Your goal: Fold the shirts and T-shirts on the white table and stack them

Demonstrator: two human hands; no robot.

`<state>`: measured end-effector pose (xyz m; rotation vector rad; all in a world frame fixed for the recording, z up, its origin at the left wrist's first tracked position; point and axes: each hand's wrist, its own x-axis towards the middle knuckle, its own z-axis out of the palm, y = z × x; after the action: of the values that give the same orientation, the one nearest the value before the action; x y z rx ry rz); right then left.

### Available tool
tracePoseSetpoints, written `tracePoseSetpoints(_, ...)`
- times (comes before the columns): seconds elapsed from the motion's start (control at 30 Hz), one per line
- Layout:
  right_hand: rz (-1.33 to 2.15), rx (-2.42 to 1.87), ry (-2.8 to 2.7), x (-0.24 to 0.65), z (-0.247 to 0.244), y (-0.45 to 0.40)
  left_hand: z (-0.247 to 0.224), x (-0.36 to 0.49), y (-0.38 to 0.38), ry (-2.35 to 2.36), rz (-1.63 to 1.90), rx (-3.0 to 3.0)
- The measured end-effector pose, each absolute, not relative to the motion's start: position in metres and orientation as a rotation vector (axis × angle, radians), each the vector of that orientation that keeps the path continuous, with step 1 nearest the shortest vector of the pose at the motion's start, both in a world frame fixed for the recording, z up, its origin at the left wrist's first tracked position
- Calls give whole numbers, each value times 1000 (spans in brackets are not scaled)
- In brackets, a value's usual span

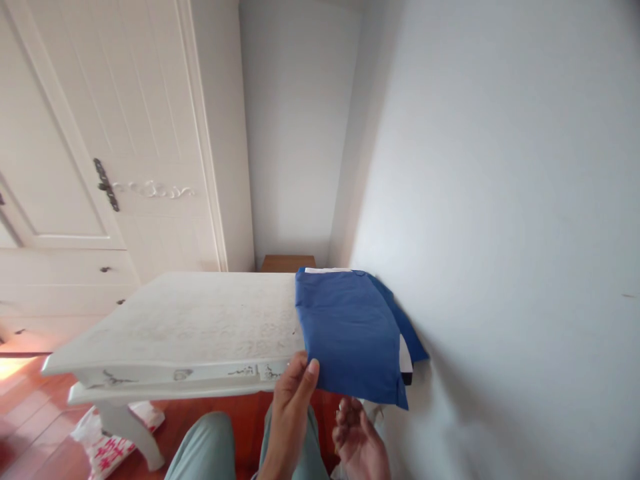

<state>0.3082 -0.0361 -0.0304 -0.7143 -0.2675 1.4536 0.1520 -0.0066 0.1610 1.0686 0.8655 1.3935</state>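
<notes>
A blue folded fabric piece [350, 327] lies over the right end of the white table [200, 320], its front part hanging past the table edge. White and black layers show at its right side, with more blue behind. My left hand [295, 400] pinches the fabric's lower left corner, thumb on top. Below the fabric's front edge is my right hand [357, 437], palm up with curled fingers apart, holding nothing visible.
At the left stands a white wardrobe [150, 133] with dark handles. A pale wall [500, 233] rises close on the right. Behind the table is a brown wooden object [289, 263]. Under it, a white and red bag [113, 447] lies on the floor.
</notes>
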Motion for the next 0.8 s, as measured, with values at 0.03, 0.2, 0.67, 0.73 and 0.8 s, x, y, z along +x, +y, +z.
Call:
tracePoseSetpoints(0.03, 1417, -659, -216, 319, -16, -36, 155, 144, -8, 904, 1408, 958)
tracePoseSetpoints(0.2, 1235, -654, -134, 355, 44, -51, 103, 101, -6, 1165, 1527, 460)
tracePoseSetpoints(0.67, 940, -1114, -1147, 274, 186, 2, 128, 91, -12, 935, 1495, 1169)
tracePoseSetpoints(0.73, 1175, -963, -1595, 252, 195, 0, 137, 88, -7, 894, 1512, 1057)
tracePoseSetpoints(0.8, 1346, -845, -1740, 245, 193, -4, 141, 79, 1, 983, 1487, 959)
